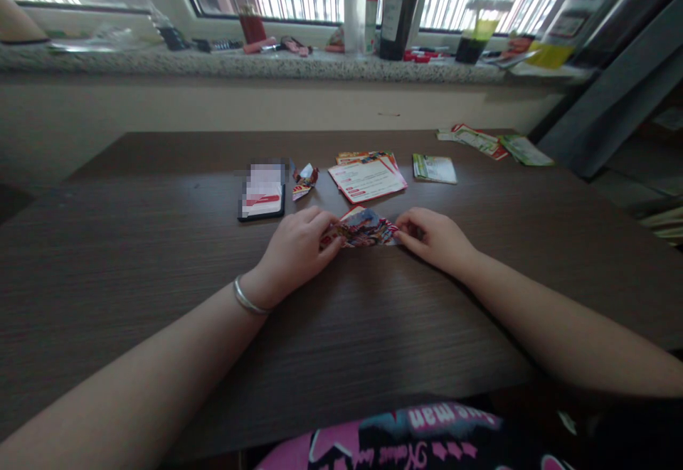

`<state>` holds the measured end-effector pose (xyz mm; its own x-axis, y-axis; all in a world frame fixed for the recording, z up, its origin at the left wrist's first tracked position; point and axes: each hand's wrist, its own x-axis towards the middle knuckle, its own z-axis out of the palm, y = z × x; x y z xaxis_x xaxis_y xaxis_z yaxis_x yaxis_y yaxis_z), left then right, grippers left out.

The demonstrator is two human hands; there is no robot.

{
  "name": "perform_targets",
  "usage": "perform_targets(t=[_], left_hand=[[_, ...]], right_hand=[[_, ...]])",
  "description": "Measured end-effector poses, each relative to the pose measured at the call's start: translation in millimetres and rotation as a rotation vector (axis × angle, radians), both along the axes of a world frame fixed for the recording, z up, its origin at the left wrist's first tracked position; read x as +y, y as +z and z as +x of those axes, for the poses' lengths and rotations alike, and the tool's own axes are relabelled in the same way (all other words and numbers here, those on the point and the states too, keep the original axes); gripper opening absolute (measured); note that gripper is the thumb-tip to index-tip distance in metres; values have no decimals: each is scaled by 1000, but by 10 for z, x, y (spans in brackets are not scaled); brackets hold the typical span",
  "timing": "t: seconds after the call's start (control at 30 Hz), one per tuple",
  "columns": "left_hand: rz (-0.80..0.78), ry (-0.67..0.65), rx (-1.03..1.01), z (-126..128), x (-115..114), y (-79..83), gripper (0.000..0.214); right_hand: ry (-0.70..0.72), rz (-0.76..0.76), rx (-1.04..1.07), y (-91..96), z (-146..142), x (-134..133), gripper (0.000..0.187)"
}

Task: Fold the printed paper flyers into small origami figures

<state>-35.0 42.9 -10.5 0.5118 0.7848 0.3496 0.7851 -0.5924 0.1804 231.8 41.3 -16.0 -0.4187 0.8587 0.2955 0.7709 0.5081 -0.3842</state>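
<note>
A colourful printed sheet of paper (368, 228), creased and partly folded, lies low over the table between my hands. My left hand (306, 239), with a silver bangle on the wrist, pinches the sheet's left end. At the opposite end, the fingertips of my right hand (435, 239) are closed on its right corner. Just beyond the sheet is a fanned stack of red-edged printed sheets (368, 177). A small folded paper piece (305, 180) stands to the left of that stack.
A phone (262, 191) with a blurred screen lies left of the folded piece. Green-edged sheets (435, 169) sit right of the stack, and more printed papers (480, 141) are at the far right. Bottles and jars crowd the stone windowsill (320, 66) behind the brown table (341, 328).
</note>
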Motion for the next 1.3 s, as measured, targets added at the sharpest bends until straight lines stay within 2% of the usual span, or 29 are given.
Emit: perform_targets(t=[0.13,0.33,0.5,0.57,0.87,0.97,1.1,1.3], left_hand=[[28,-110,-73,-22,18,-8,16],[103,-255,-45,-53,32,-22,23],[37,-477,50,-75,43,-16,23],[-10,-525,81,-68,36,-17,24],[-140,-556,106,-40,14,40,29],[-159,-531,107,-36,4,60,24],[-115,-473,138,-12,-13,65,25],[-20,-466,191,14,4,22,20]], right_hand=[[120,71,43,2,13,6,8],[420,78,23,7,26,16,7],[451,59,-53,10,40,15,9],[462,38,-83,9,50,21,10],[521,74,-189,-2,62,35,16],[529,100,-213,21,41,10,18],[551,125,-247,48,6,-38,18],[524,139,-248,21,-29,-68,16]])
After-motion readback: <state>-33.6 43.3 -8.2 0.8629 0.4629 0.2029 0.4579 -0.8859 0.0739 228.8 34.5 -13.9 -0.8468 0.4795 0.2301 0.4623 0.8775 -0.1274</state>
